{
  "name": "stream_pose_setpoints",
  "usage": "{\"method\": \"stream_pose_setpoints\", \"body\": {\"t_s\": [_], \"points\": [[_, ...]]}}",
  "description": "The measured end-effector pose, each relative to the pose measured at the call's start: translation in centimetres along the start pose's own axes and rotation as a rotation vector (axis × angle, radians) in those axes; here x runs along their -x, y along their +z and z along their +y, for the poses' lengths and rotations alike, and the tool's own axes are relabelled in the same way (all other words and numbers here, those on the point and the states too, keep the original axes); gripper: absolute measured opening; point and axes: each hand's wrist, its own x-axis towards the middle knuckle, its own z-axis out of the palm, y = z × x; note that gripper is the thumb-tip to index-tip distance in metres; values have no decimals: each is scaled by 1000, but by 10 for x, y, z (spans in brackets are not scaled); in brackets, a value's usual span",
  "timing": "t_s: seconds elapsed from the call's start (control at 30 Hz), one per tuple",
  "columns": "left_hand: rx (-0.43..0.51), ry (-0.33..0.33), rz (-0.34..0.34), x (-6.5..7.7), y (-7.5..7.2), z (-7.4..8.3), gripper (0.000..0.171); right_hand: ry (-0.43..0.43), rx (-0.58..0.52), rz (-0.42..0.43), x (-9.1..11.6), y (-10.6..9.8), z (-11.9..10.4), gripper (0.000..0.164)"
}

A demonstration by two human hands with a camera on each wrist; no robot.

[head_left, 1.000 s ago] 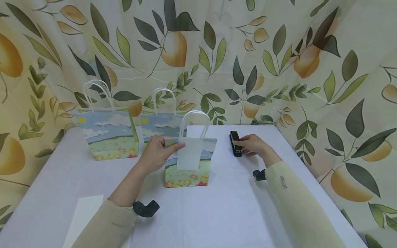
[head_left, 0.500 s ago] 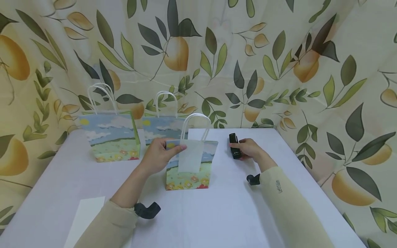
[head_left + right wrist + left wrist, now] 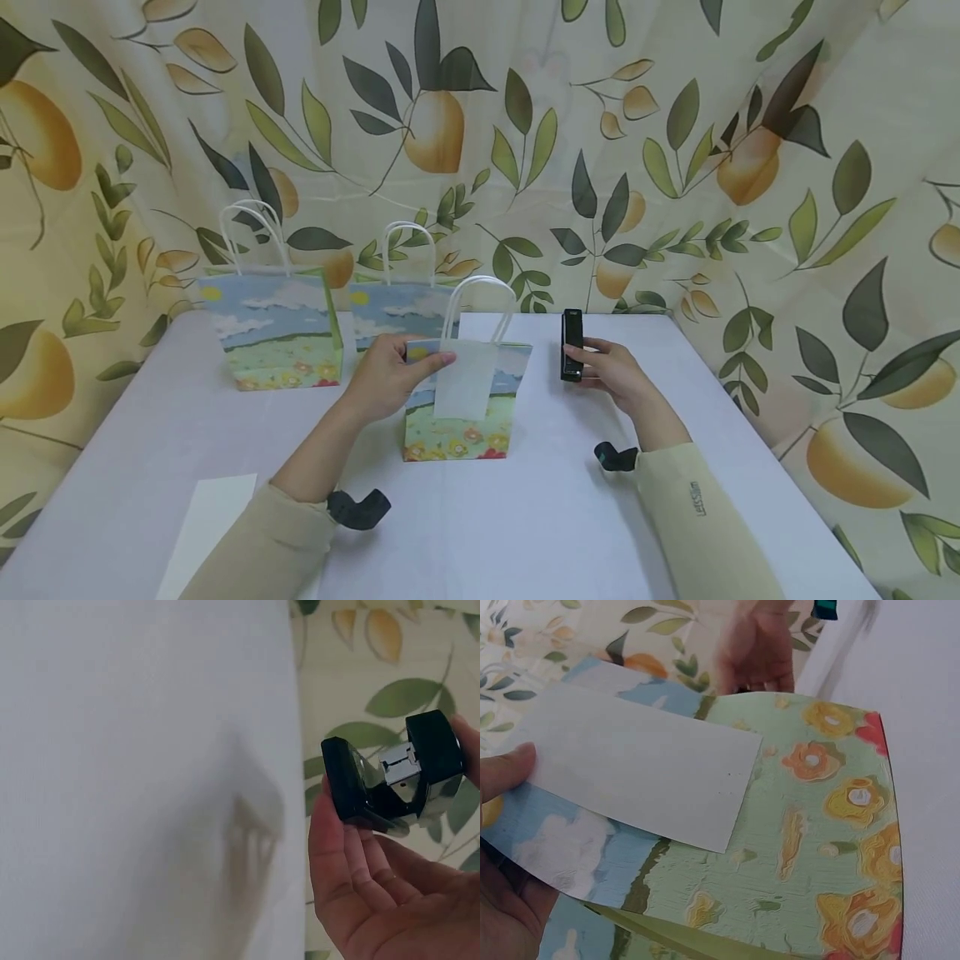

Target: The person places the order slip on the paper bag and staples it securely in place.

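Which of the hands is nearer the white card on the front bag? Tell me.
Left. The left hand grips the front bag, its thumb on the white card; the right hand is off to the card's right, holding the black stapler.

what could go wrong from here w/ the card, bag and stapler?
1. Card could slip or skew: only the thumb of the left hand is seen pressing it to the front bag, at one edge.
2. That thumb is near the bag's top edge; the stapler in the right hand might nip it if used there.
3. Rear bag stands behind; a bump might tip it.
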Motion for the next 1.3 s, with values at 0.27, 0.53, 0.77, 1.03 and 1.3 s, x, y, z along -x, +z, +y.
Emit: {"method": "stream_pose_setpoints", "body": {"t_s": [0.27, 0.53, 0.77, 1.03, 1.3], "points": [[16, -8, -3, 0, 1, 0, 20, -110, -100, -13, 24, 5, -6, 92], [26, -1, -3, -1, 2, -2, 21, -254, -211, -68, 62, 8, -28, 82], [8, 9, 0, -1, 1, -2, 19, -356, -229, -79, 89, 11, -48, 73], [28, 22, -13, -2, 0, -2, 19, -516, -240, -84, 115, 18, -67, 61], [25, 33, -17, -3, 0, -3, 19, -646, -174, -106, 153, 32, -92, 75]]}}
